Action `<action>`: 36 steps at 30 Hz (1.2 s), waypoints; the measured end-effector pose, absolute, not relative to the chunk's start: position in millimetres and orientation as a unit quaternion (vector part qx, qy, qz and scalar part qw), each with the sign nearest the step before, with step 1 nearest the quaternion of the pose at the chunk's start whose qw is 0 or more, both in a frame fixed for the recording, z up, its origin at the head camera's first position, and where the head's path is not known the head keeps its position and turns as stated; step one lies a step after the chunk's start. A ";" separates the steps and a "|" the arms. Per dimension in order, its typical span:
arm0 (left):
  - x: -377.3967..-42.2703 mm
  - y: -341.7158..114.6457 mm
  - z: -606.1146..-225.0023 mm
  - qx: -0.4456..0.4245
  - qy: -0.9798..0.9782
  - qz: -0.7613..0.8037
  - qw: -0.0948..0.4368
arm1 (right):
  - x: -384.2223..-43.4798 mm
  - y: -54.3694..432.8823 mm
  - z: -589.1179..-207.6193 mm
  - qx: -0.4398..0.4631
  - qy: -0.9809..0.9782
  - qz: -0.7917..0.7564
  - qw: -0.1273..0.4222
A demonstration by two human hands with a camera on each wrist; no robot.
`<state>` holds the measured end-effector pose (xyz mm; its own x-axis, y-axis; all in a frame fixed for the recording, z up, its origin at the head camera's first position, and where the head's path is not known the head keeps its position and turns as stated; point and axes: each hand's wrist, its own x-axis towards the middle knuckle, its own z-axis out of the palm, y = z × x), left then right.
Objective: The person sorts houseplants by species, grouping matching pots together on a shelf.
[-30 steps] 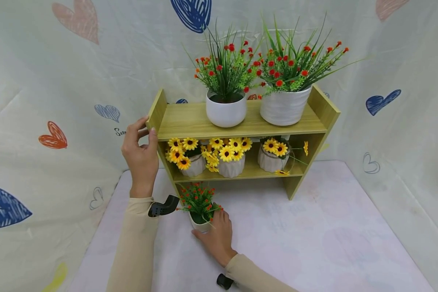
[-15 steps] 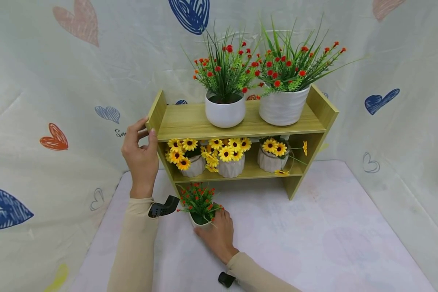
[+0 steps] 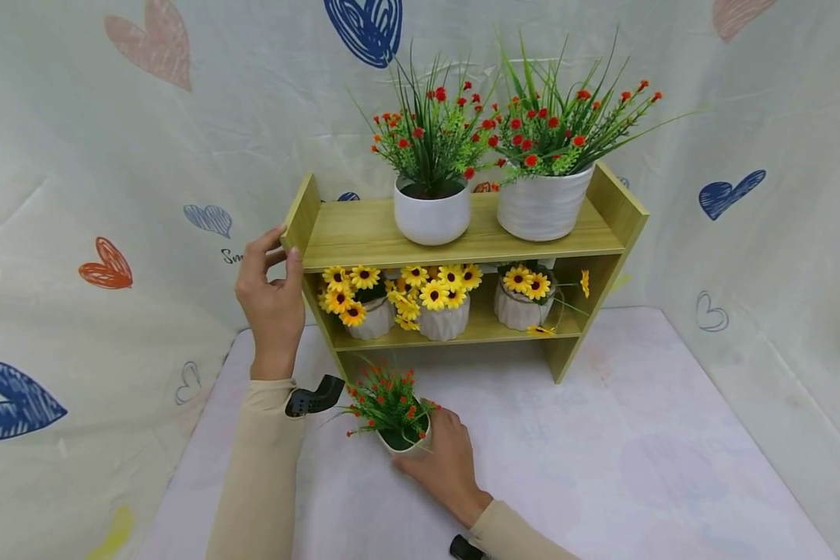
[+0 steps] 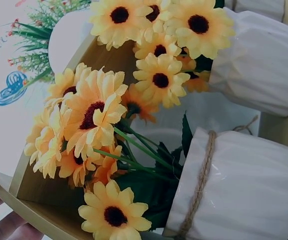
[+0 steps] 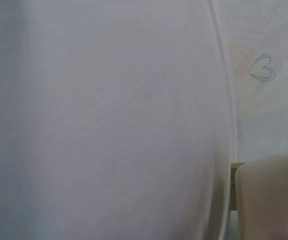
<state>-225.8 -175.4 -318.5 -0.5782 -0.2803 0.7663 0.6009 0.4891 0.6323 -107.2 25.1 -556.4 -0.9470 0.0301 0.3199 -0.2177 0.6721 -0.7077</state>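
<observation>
My left hand (image 3: 271, 307) pinches the upper left side panel of a wooden two-tier shelf (image 3: 350, 233). In the left wrist view its fingertips (image 4: 14, 230) show at that panel's edge. My right hand (image 3: 442, 463) grips a small potted plant (image 3: 392, 408) with red flowers, in front of the shelf's lower left. The right wrist view has the side of its pale pot (image 5: 271, 197) with a fingertip at the edge; whether the pot touches the table is unclear. Three potted sunflowers, the leftmost pot (image 3: 371, 319) among them, stand on the lower tier.
A smooth white pot (image 3: 432, 216) and a ribbed white pot (image 3: 542, 206), both with grass and red flowers, stand on the top board. Under the shelf spreads a pale table cover (image 3: 602, 451). A heart-printed cloth (image 3: 112, 327) hangs behind and at the sides.
My right hand has drawn the small potted plant toward me and to the right, away from the shelf's left leg. The left hand stays on the side panel.
</observation>
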 end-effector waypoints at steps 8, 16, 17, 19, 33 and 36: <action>-226.0 -175.8 -318.7 -0.103 -0.746 -0.488 0.442 | -85.1 54.4 -544.8 0.067 -0.889 0.426 0.153; -223.9 -175.4 -316.8 -0.108 -0.748 -0.482 0.443 | -69.1 75.8 -520.8 0.051 -0.875 0.452 0.168; -223.7 -175.3 -316.5 -0.109 -0.749 -0.482 0.443 | -68.0 78.0 -516.8 0.051 -0.871 0.457 0.172; -223.4 -175.3 -316.5 -0.111 -0.749 -0.481 0.442 | -65.6 82.3 -508.5 0.054 -0.864 0.468 0.178; -224.4 -175.7 -318.2 -0.107 -0.747 -0.488 0.438 | -62.4 101.2 -454.3 0.126 -0.837 0.471 0.247; -224.4 -175.8 -318.0 -0.108 -0.747 -0.487 0.438 | -64.1 101.3 -443.0 0.152 -0.836 0.453 0.271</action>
<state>-224.4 -175.8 -318.0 -0.5925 -0.2662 0.7603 0.5885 0.5015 0.6342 -64.1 101.3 -443.0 -0.8067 -0.0077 0.5909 -0.4992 0.5439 -0.6745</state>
